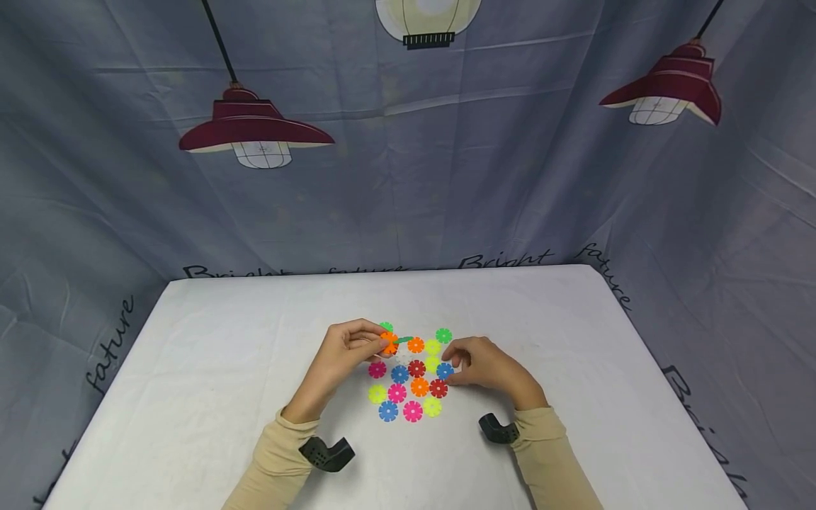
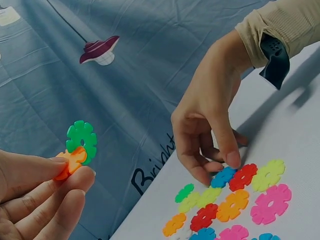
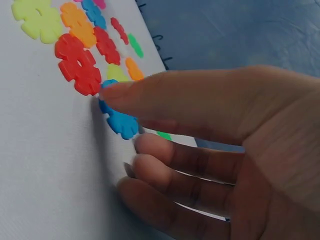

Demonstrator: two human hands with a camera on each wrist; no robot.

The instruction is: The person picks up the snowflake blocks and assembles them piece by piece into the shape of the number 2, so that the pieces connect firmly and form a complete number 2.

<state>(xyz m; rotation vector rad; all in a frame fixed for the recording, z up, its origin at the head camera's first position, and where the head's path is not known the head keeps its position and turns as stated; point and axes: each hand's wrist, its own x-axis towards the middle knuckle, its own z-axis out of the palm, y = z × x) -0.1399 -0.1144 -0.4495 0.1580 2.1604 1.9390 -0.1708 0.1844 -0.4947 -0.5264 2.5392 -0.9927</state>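
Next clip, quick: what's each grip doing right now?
Left grip: closed, pinching an orange piece, with a green one joined to it.
Right grip: at a blue piece on the table; whether it's pinching cannot be told.

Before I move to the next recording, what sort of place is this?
Probably a makeshift filming booth: a white-covered table with hanging grey-blue cloth behind it and on both sides, printed with lamps.

Wears snug, long tan sleeves (image 1: pixel 270 464), softly creased and finely ribbed near the right cuff (image 2: pixel 257 30), with a black, elbow-shaped, perforated wrist-camera housing (image 1: pixel 327 455) on the left and a matching one (image 1: pixel 498 429) on the right, leaving left hand (image 1: pixel 348 346) and right hand (image 1: pixel 488 365) bare.
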